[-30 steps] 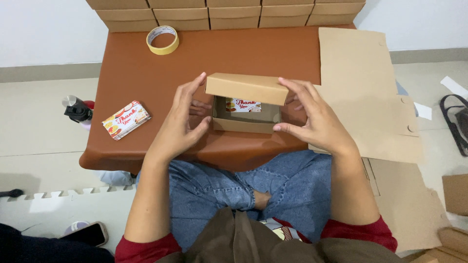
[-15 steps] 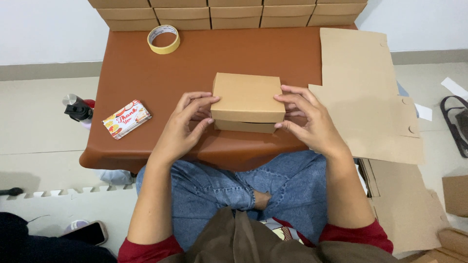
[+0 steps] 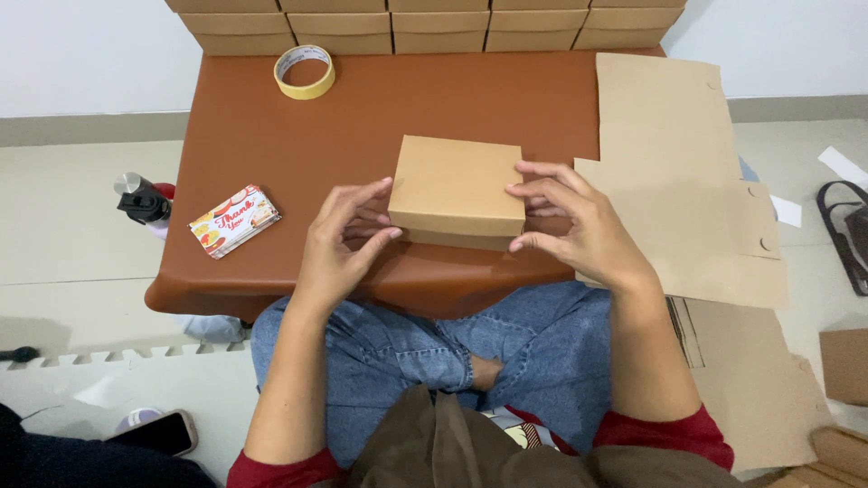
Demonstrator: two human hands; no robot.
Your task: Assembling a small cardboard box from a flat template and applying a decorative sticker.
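Closing step: small brown cardboard box (image 3: 457, 188), lid down, sits near the desk's (image 3: 271, 117) front edge; left hand (image 3: 339, 242) and right hand (image 3: 574, 221), fingers spread, press its sides without gripping; next likely needs sealing.

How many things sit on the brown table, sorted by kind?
Closed cardboard box between left hand and right hand: 1
Tape roll: 1
Stack of printed cards: 1
Flat cardboard sheets: 1 pile
Total on the table: 4
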